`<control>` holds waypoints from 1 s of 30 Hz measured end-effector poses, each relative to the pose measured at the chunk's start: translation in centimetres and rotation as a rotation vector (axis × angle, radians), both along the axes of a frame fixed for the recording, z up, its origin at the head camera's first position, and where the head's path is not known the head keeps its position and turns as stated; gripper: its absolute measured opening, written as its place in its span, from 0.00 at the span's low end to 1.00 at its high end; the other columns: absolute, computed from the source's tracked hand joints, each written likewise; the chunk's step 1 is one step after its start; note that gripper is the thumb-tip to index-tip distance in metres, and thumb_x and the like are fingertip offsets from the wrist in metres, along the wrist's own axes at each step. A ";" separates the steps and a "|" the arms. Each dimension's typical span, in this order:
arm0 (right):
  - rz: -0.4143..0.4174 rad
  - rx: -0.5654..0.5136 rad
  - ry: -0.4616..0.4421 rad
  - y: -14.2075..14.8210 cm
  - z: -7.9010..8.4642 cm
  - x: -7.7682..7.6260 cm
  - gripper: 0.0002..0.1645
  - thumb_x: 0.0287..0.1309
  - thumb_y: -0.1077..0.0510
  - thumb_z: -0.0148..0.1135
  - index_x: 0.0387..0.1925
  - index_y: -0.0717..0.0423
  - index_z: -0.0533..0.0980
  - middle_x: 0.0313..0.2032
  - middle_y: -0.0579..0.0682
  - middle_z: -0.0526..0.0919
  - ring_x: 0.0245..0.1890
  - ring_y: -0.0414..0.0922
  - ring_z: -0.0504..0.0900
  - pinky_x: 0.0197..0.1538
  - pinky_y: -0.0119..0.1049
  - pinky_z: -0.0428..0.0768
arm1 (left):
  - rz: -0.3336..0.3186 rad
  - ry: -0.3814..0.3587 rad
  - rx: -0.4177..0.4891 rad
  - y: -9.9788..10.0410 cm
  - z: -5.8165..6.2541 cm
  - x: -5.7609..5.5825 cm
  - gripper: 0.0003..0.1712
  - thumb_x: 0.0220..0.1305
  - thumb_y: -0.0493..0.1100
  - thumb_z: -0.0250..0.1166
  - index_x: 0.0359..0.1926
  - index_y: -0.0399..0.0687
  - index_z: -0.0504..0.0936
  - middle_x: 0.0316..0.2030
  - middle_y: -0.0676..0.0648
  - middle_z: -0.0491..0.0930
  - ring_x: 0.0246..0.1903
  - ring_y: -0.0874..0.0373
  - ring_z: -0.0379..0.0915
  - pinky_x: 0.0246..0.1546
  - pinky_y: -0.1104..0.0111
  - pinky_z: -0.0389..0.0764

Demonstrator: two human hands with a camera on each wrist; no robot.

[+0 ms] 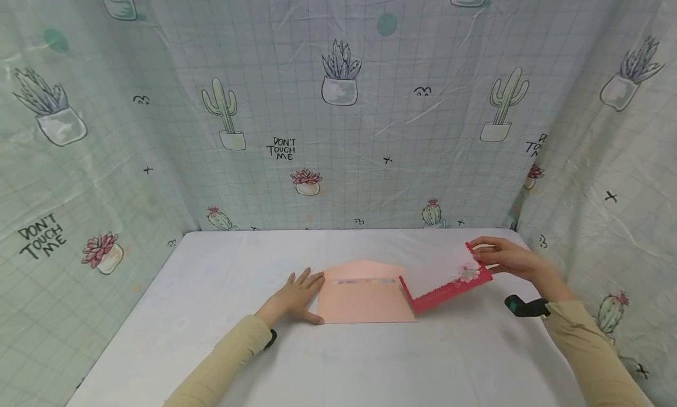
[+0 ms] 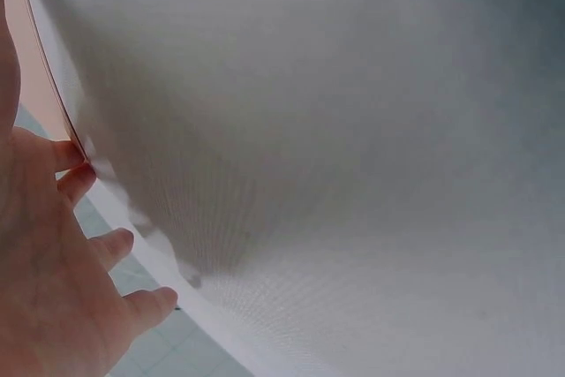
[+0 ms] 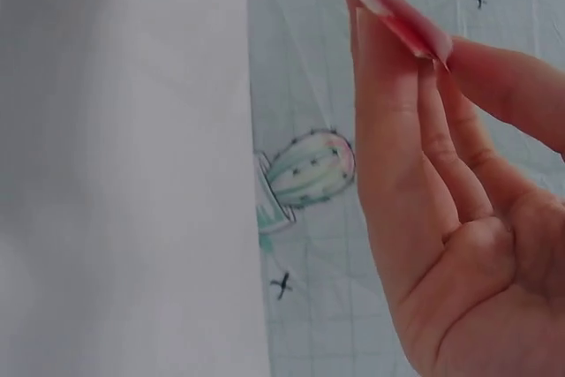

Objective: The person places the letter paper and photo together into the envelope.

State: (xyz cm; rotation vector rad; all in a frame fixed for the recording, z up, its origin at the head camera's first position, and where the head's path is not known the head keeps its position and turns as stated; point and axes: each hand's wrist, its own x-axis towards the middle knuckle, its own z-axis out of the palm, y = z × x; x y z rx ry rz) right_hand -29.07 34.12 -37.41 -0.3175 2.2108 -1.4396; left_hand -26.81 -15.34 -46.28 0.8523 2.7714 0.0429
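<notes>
A peach envelope [image 1: 365,306] lies on the white table, its pointed flap unfolded toward the far side. Across its upper part runs a narrow greyish, patterned strip [image 1: 364,281]. My left hand [image 1: 292,298] rests at the envelope's left edge with fingers spread, the thumb near the lower left corner. In the left wrist view, fingertips [image 2: 78,178] touch that edge. To the right, my right hand [image 1: 506,259] pinches a white card [image 1: 443,292] with a red border and a pale flower design. The card is held tilted, its left end overlapping the envelope's right side in the head view.
White cloth covers the tabletop [image 1: 338,366]. Behind it and along both sides hangs a pale green curtain [image 1: 338,131] printed with potted cacti and words. A black band with a small device [image 1: 526,306] is on the right wrist.
</notes>
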 end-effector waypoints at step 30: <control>-0.470 0.069 0.289 -6.4 -6.4 -1.2 0.21 0.58 0.58 0.55 0.52 0.62 0.66 0.44 0.67 0.73 0.31 0.41 0.80 0.34 0.37 0.82 | -0.013 0.028 -0.010 0.0 0.1 0.3 0.59 0.44 0.73 0.58 0.67 0.43 0.50 0.69 0.47 0.47 0.68 0.41 0.38 0.61 0.40 0.48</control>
